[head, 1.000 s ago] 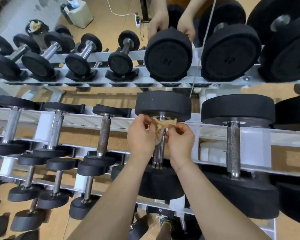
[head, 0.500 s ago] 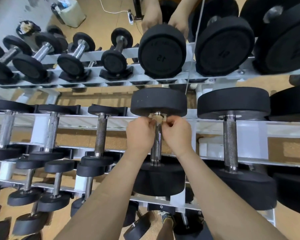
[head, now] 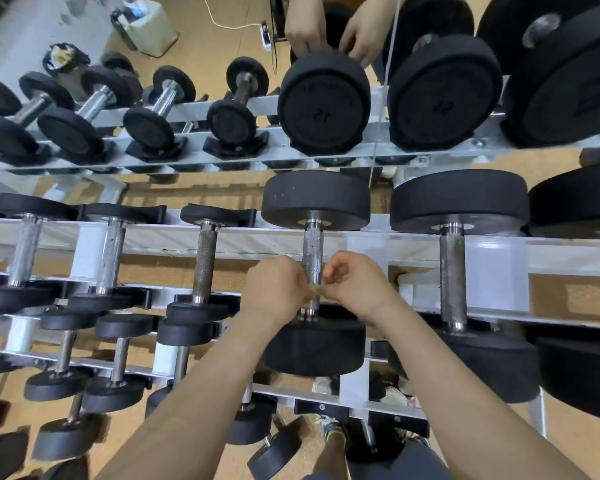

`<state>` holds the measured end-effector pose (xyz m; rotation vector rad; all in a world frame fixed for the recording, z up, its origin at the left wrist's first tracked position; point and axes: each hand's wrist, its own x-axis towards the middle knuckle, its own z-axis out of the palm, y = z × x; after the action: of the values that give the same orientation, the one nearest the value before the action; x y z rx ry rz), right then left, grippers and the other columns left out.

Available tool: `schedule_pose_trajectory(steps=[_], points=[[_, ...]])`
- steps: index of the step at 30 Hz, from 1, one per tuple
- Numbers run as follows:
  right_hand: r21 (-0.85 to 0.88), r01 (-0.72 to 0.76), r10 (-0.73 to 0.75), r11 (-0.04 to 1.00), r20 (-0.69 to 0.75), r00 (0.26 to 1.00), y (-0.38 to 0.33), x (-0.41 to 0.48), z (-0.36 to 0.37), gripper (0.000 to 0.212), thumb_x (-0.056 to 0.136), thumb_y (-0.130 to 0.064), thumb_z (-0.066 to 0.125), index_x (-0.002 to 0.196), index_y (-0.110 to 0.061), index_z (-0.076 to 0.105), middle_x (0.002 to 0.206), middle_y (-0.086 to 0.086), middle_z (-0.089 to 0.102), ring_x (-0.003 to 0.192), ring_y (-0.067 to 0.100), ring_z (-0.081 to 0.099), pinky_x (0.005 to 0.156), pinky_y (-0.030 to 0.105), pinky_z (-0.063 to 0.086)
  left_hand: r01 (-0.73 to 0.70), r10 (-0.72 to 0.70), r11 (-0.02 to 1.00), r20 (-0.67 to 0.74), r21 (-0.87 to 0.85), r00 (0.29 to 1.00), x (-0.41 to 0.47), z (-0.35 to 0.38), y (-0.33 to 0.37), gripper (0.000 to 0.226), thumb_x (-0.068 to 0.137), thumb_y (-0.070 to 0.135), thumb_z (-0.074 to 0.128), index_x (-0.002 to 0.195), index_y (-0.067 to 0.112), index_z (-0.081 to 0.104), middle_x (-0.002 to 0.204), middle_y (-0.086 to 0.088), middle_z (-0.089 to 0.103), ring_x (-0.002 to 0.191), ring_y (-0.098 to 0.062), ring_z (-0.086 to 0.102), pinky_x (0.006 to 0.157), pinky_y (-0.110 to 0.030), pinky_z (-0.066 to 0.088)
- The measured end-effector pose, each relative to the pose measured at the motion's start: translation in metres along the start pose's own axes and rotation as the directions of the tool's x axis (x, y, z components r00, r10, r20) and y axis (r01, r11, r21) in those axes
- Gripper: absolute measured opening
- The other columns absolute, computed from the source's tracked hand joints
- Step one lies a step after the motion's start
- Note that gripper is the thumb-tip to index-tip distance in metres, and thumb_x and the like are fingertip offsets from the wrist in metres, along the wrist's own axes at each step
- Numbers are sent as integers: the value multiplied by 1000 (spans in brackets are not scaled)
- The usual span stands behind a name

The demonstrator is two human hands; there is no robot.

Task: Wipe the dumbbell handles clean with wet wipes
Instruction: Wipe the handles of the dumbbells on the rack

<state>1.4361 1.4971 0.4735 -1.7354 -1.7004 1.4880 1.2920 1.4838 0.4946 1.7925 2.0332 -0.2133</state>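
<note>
You're standing over a tan, cork-look floor (head: 160, 271), seen between the white steel rails of a tiered rack (head: 257, 240) with black cradles (head: 222, 213). Behind the rack is a mirror wall (head: 201, 46) with a thin vertical seam (head: 379, 126). It reflects a white plastic canister (head: 148, 27), a white cable (head: 222, 24) and a power strip (head: 266, 35).

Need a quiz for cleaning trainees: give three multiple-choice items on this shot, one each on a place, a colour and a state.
1. Where on the handle is the wipe? A) near end B) far end C) off it
2. What colour are the weight heads? A) red B) black C) blue
3. What do the left hand and right hand do? A) lie flat B) hang idle C) pinch the wipe
Key: A, it sits just above the nearer head; B, both are black; C, both hands' fingers curl onto it.
</note>
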Motion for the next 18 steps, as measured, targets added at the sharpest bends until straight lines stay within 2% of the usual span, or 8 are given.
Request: schedule_pose_trajectory(steps=[3, 5, 7, 9, 11, 14, 16, 18], points=[[-68, 21, -12, 997, 135, 991, 5, -8, 6, 18, 77, -9, 70, 72, -26, 68, 76, -7, 67, 74, 10, 61, 70, 21, 45, -77, 77, 997, -21, -14, 997, -5, 1, 2, 15, 80, 36, 70, 76, 22, 65, 82, -1, 69, 82, -24, 64, 70, -32, 51], [-171, 40, -3, 984, 215, 977, 8, -14, 5, 13, 80, -14, 67, 76, -25, 74, 81, -4, 70, 80, 14, 63, 72, 23, 46, -141, 141, 990, 114, -11, 983, -7, -1, 3, 9, 80, 33, 72, 85, 26, 74, 89, 3, 70, 87, -20, 64, 74, -30, 50], [-237, 39, 24, 971, 257, 966, 9, -17, 2, 13, 83, -19, 63, 84, -19, 76, 86, 2, 71, 84, 19, 63, 74, 27, 49, -198, 182, 979, 241, 45, 953, -7, -5, 8, 14, 79, 30, 73, 90, 23, 76, 92, -1, 70, 89, -23, 64, 70, -29, 46], [-291, 22, 62, 957, 276, 959, 9, -18, -3, 16, 85, -17, 57, 79, -12, 71, 79, 5, 66, 80, 21, 60, 66, 28, 48, -286, 235, 942, 265, 175, 935, -4, -7, 23, 16, 83, 22, 66, 93, 11, 72, 94, -10, 68, 91, -29, 64, 68, -31, 43], [-371, -1, 104, 929, 258, 961, 11, -20, -6, 17, 86, -11, 53, 71, -12, 59, 71, 2, 57, 73, 21, 55, 56, 25, 38, -336, 266, 905, 270, 260, 925, -6, -4, 41, 15, 89, 12, 56, 98, 5, 66, 101, -15, 67, 96, -33, 64, 72, -35, 46], [-404, -35, 140, 914, 233, 963, 19, -20, -6, 14, 88, -9, 49, 77, -13, 57, 76, 3, 57, 73, 21, 54, 58, 25, 37, -351, 259, 885, 304, 305, 917, -8, 1, 54, 20, 92, 7, 50, 108, 4, 61, 109, -14, 65, 102, -33, 61, 78, -38, 49], [-372, -33, 131, 928, 241, 962, 19, -18, -3, 18, 88, -11, 49, 74, -11, 60, 75, 5, 60, 72, 21, 56, 56, 26, 40, -329, 234, 903, 327, 277, 916, -9, -5, 49, 12, 91, 9, 52, 98, 6, 62, 101, -12, 64, 96, -31, 61, 75, -37, 48], [-311, 1, 85, 950, 263, 961, 14, -16, 0, 22, 88, -14, 49, 76, -11, 67, 80, 7, 64, 77, 22, 59, 64, 29, 47, -285, 205, 939, 349, 195, 914, -7, -14, 31, 14, 89, 19, 58, 79, 10, 62, 86, -8, 63, 83, -28, 59, 70, -34, 47]])
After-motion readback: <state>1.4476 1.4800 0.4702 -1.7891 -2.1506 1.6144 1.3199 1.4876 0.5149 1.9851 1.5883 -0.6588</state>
